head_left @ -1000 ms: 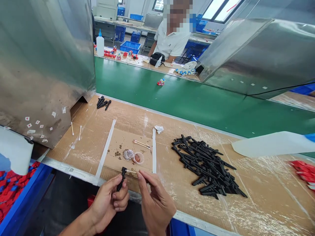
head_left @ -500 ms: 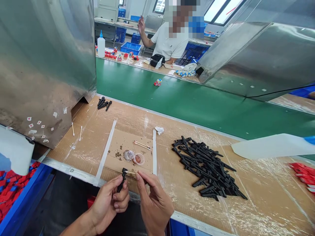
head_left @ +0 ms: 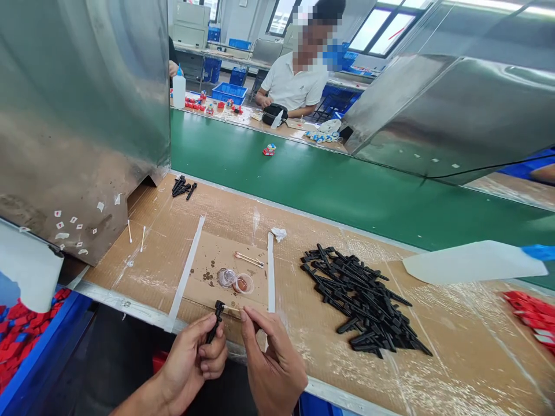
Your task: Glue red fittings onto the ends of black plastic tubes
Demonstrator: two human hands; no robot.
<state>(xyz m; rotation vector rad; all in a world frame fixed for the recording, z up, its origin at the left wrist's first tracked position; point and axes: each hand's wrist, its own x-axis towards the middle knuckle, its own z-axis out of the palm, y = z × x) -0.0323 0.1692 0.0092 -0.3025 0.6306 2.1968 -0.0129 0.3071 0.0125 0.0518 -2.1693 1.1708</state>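
Pinching a slim black plastic part point(head_left: 214, 321) upright between thumb and fingers, the left hand point(head_left: 191, 361) sits at the near edge of the cardboard-covered bench point(head_left: 303, 219), closed on the part's lower end. The right hand point(head_left: 271, 361) is just beside it, thumb and forefinger together on a thin wooden cotton swab point(head_left: 231, 308) whose tip meets the part's top end.

Just beyond the hands lie two small clear round dishes point(head_left: 235, 280) — one with brownish paste — on a taped cardboard square, and two more cotton swabs point(head_left: 248, 259) behind them. To the right spreads a large heap of black plastic parts point(head_left: 359, 300); a white plastic bottle point(head_left: 472, 263) lies on its side past it. At far left, a blue bin of red pieces point(head_left: 21, 341) sits below the bench.

Farther off, a small cluster of black parts point(head_left: 182, 186) rests near the green conveyor belt point(head_left: 347, 185) — a small red-and-blue item point(head_left: 269, 150) rides on it. Across the belt, a person in a white shirt point(head_left: 295, 86) sits at another bench.
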